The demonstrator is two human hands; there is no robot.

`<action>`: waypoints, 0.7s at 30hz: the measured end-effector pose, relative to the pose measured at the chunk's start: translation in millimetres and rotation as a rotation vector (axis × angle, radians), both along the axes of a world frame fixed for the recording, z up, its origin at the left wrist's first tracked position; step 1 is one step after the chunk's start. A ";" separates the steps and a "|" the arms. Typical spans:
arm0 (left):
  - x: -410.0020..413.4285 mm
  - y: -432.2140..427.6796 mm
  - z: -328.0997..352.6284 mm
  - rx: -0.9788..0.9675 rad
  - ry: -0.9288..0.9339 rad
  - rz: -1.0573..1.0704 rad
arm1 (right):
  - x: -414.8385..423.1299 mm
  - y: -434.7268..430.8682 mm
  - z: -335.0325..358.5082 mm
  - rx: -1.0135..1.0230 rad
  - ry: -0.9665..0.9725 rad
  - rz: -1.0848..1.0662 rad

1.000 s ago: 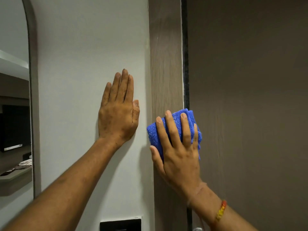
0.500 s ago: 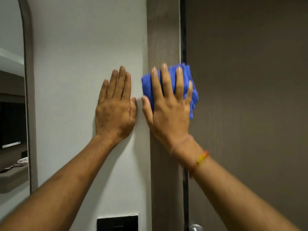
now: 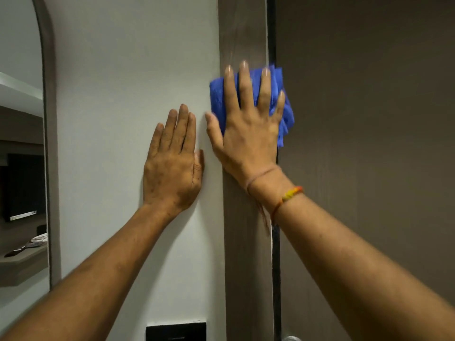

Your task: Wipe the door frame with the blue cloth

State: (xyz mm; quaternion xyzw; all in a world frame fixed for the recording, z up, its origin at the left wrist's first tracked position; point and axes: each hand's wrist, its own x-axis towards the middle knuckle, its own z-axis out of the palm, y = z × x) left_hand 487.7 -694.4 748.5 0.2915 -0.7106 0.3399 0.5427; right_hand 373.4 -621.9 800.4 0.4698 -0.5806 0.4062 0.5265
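Observation:
The door frame (image 3: 242, 33) is a vertical brown wood-grain strip in the middle of the view. My right hand (image 3: 248, 129) presses a folded blue cloth (image 3: 218, 97) flat against the frame, fingers spread over the cloth and pointing up. The cloth sticks out past my fingers on both sides, its right edge overlapping the dark gap beside the door. My left hand (image 3: 173, 166) lies flat on the white wall (image 3: 133, 82) just left of the frame, fingers together, holding nothing.
A brown door (image 3: 369, 119) fills the right side, with a metal handle (image 3: 291, 338) peeking at the bottom edge. A black switch plate (image 3: 176, 332) sits low on the wall. At the far left an arched mirror (image 3: 22, 168) reflects a shelf and a screen.
My right hand has slid the blue cloth upward along the frame, from below my left hand's level to above it. My left hand has stayed planted on the wall.

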 end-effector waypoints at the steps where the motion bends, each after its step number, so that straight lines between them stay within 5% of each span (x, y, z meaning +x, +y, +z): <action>1: 0.1 -0.4 -0.5 -0.002 0.004 -0.003 | -1.0 2.6 -23.5 0.004 0.005 0.013; 5: -0.2 -1.2 -1.2 -0.003 0.006 0.001 | -7.6 14.3 -94.8 0.078 0.035 -0.005; 13: -1.6 -3.2 -1.1 0.006 0.006 0.010 | -4.0 8.8 -4.5 0.064 0.008 0.024; 21: 9.4 22.3 -13.7 0.197 0.043 -0.246 | 5.7 17.5 -87.1 0.165 -0.081 0.069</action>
